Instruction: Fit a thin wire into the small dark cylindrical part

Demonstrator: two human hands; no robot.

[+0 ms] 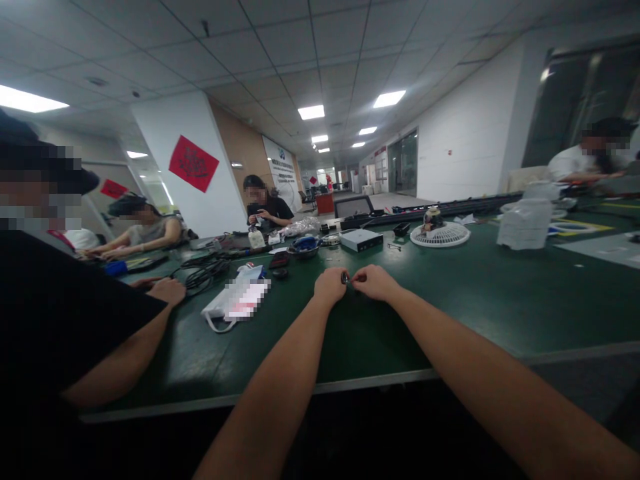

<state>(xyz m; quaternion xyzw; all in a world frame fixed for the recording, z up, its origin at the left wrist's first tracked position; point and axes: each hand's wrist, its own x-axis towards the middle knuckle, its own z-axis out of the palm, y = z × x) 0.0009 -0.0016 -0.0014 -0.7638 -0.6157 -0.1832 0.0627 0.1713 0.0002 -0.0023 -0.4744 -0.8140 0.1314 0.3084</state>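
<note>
Room: office with panelled ceiling, lit ceiling panels, white walls; green tabletop across the foreground.

Left hand: fingers curled closed around a small dark piece, held just above or at the tabletop near its middle.

Right hand: thumb and fingertips pressed together, just beside the piece; whether they pinch a part of it is too small to tell.

Small dark piece: at the left fingertips, facing the right hand; its long axis seems roughly upright, though blurred.

Beyond the hands: grey box, white round fan guard.

Right side: translucent plastic container.

Left side: white bag with strap, black cables, a person in black sleeves close by.
</note>
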